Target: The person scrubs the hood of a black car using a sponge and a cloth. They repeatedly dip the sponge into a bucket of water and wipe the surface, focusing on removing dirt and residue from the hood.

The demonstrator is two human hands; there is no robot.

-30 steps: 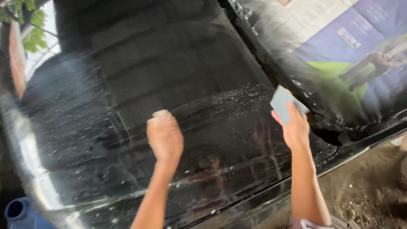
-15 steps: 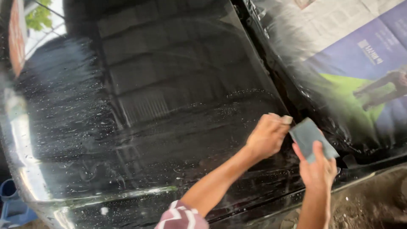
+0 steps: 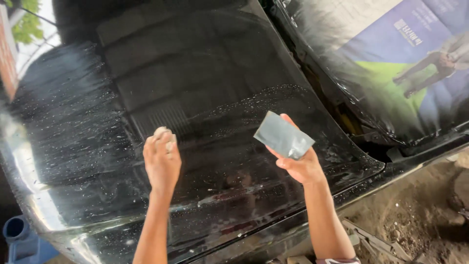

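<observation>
A: Item one, right hand [image 3: 299,164]. State?

B: Pinching a grey rectangular sheet [image 3: 283,135], likely abrasive paper, between thumb and fingers. The sheet is lifted clear of the black car panel [image 3: 205,88], tilted, with its face toward the camera. It seems held off the wet paint so the face can be looked at or re-gripped.

A: Item two, left hand [image 3: 161,159].

B: Fingers curled and pressed together over a small pale object [image 3: 160,132], only its top edge showing; I cannot tell what it is. The hand rests against the panel, palm side down, probably so the object bears flat on the paint.

A: Position of the sheet relative to both hands?

B: In the right hand, at its fingertips; well apart from the left hand, to that hand's right and slightly higher.

A: Surroundings?

B: Water droplets across the panel; a printed banner [image 3: 391,68] under clear plastic at upper right; dirt ground [image 3: 415,225] lower right; a blue container [image 3: 22,239] lower left.
</observation>
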